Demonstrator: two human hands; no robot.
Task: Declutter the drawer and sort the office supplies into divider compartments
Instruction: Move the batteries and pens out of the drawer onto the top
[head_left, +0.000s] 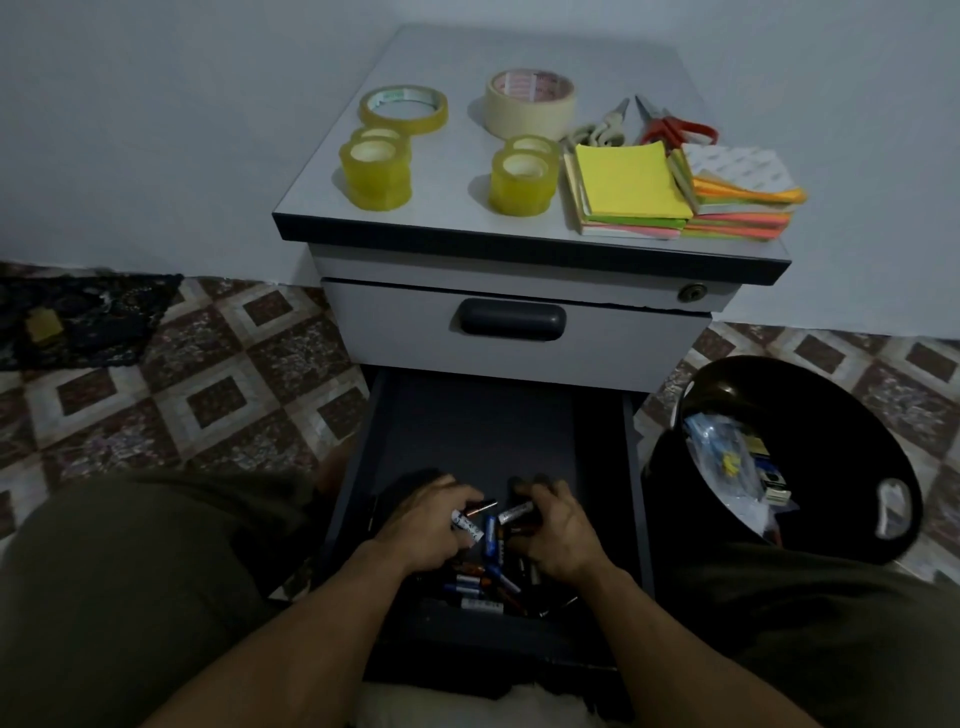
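Note:
The lower drawer (470, 415) of the grey cabinet is pulled out towards me. At its near end lies a heap of batteries (480, 582), blue, white and orange. My left hand (423, 525) reaches into the heap and grips a few batteries, one copper tip poking out to the right. My right hand (558, 530) is beside it and grips a white-labelled battery (515, 513). The far half of the drawer floor is bare and dark. I see no dividers in the drawer.
On the cabinet top (457, 52) stand several tape rolls (376, 174), two pairs of scissors (670, 127) and stacks of coloured sticky notes (631, 189). The upper drawer (519, 332) is closed. A black bin (779, 457) with discarded items stands on the right. My knees flank the drawer.

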